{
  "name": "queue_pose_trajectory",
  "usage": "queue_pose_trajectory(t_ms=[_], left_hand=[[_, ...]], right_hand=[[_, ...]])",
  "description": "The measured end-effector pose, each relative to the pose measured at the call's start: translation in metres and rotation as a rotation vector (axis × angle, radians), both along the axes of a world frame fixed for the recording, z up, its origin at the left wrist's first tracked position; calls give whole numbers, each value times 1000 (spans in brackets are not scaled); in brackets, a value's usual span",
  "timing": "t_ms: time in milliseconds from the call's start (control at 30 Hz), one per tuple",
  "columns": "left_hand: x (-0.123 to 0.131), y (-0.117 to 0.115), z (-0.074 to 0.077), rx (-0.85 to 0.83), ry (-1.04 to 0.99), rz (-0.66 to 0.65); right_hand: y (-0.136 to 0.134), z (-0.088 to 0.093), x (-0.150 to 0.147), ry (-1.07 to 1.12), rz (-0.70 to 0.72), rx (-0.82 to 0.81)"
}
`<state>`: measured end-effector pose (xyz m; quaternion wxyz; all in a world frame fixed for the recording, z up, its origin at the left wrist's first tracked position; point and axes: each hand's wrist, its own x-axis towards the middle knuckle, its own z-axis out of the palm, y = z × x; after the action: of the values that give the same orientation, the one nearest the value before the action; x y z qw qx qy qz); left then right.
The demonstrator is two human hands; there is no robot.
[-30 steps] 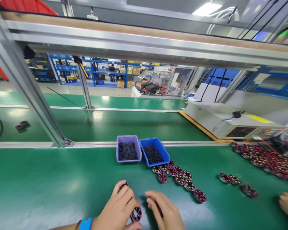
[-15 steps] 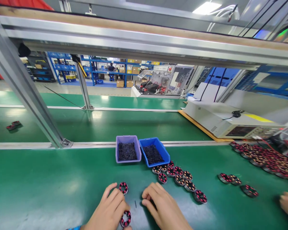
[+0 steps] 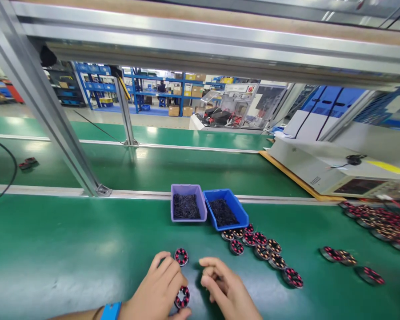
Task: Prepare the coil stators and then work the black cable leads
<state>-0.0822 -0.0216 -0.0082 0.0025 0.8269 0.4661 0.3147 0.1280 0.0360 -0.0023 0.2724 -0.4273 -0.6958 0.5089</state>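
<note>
My left hand point(image 3: 160, 291) rests low on the green mat, its fingers and thumb closed round a small ring-shaped wound coil point(image 3: 182, 297) with red and black windings. A blue band is on that wrist. My right hand point(image 3: 225, 289) lies just to the right with fingers curled together; what they pinch is too small to make out. A second ring coil point(image 3: 181, 256) lies on the mat just beyond my left fingertips. Behind the hands stand a purple bin point(image 3: 188, 208) and a blue bin point(image 3: 228, 214), both holding small dark pins.
Several ring coils point(image 3: 263, 251) lie in a row right of the blue bin, more point(image 3: 348, 260) further right and a heap point(image 3: 383, 222) at the far right. A beige instrument point(image 3: 333, 171) sits on the right. A slanted aluminium post point(image 3: 50, 111) crosses the left.
The view has shifted, so everything sits a little more to the right. My left hand still grips the ring coil; my right fingers have curled tighter. Another person's hand at the right edge has left view.
</note>
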Motion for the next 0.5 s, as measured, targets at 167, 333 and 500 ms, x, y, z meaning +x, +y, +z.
queue_pose_trajectory(t_ms=[167,333,500], left_hand=[[3,-2,5,-74,31,3],[4,-3,8,-135,69,21],[3,-4,9,-145,68,27]], right_hand=[[-7,-6,-8,199,-140,-207],[-12,-6,-13,202,-203,-217],[-13,-12,-13,181,-205,-222]])
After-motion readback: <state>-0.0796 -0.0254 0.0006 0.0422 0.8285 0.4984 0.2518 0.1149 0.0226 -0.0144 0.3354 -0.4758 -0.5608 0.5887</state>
